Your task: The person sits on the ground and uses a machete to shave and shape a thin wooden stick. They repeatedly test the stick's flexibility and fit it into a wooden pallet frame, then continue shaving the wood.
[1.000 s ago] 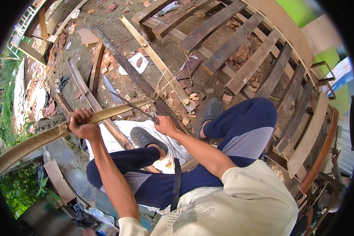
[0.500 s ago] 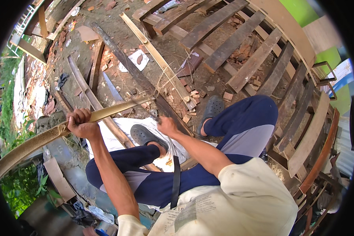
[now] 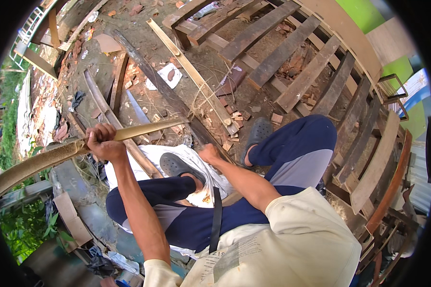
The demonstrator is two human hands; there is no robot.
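A long split bamboo strip (image 3: 48,163) runs from the far left rim toward the middle. My left hand (image 3: 101,141) is closed round it, and its narrow pale end reaches over a dark wooden beam (image 3: 151,74) on the ground. My right hand (image 3: 209,154) is closed beside that beam, a little nearer than the strip's tip. Whatever it grips is mostly hidden; a small dark shape shows at its left. Under and between my feet lies a white sack (image 3: 143,152).
A slatted wooden frame (image 3: 273,45) fills the right side. Another split bamboo length (image 3: 194,71) lies beyond the beam, with a bluish saw-like blade (image 3: 138,107) left of it. Wood chips (image 3: 234,115) litter the dirt. A curved bamboo piece (image 3: 103,103) lies at the left.
My right hand has moved slightly right and down, away from the bamboo strip. My left hand, still round the strip, has shifted a little up and right.
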